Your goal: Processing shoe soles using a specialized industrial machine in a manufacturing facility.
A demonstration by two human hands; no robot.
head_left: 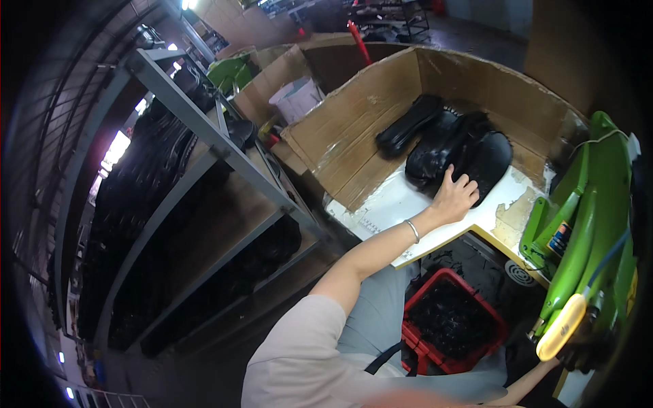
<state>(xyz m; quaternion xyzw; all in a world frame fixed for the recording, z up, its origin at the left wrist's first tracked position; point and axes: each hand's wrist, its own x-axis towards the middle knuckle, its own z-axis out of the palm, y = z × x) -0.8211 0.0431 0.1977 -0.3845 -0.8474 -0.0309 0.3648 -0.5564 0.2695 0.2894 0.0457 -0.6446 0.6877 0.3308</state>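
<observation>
Several black shoe soles [493, 160] lie side by side on the white tabletop [388, 197]. My left hand [457, 196] is at the near end of these soles, its fingers curled over the edge of one and the index finger extended along it. One long black piece [408, 126] lies at the left of the group, apart from my hand. At the lower right my right forearm [534, 382] reaches toward a dark mass below a green machine [585, 224]. My right hand's fingers are hidden there, so what it touches does not show.
Cardboard walls [360, 129] enclose the tabletop's far side. A red bin [500, 333] holding black scraps stands below the table, by my legs. A yellow oblong object [563, 328] hangs at the machine. On the left, a grey metal rack [204, 115] carries dark stacked items.
</observation>
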